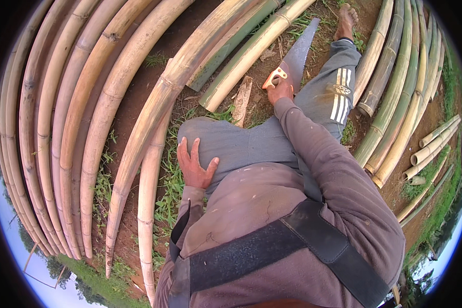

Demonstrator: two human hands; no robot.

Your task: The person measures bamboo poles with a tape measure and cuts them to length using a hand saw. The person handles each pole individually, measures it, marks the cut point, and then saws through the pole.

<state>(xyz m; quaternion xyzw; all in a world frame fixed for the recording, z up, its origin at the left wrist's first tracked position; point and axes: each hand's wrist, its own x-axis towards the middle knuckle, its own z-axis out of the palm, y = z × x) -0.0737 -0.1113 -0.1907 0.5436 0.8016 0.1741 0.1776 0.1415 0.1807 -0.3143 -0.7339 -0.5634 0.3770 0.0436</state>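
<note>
My right hand (280, 90) is wrapped round the orange and white handle of a hand saw (299, 51). The saw's grey toothed blade points away from me, tilted up to the right, close beside my outstretched lower leg. Resting on my bent knee, my left hand (196, 167) has its fingers spread and holds nothing. Just left of that knee runs a long tan bamboo pole (156, 102). Beyond the knee lie the cut end of a pale bamboo pole (215, 97) and a green bamboo pole (210, 66). A short split piece of bamboo (242, 100) lies between knee and saw.
Many long bamboo poles (87, 102) lie side by side on the left. More green and tan poles (390, 108) stretch along the right, with short bamboo lengths (431, 146) beyond them. Brown soil (123, 115) and patches of grass (169, 200) show between.
</note>
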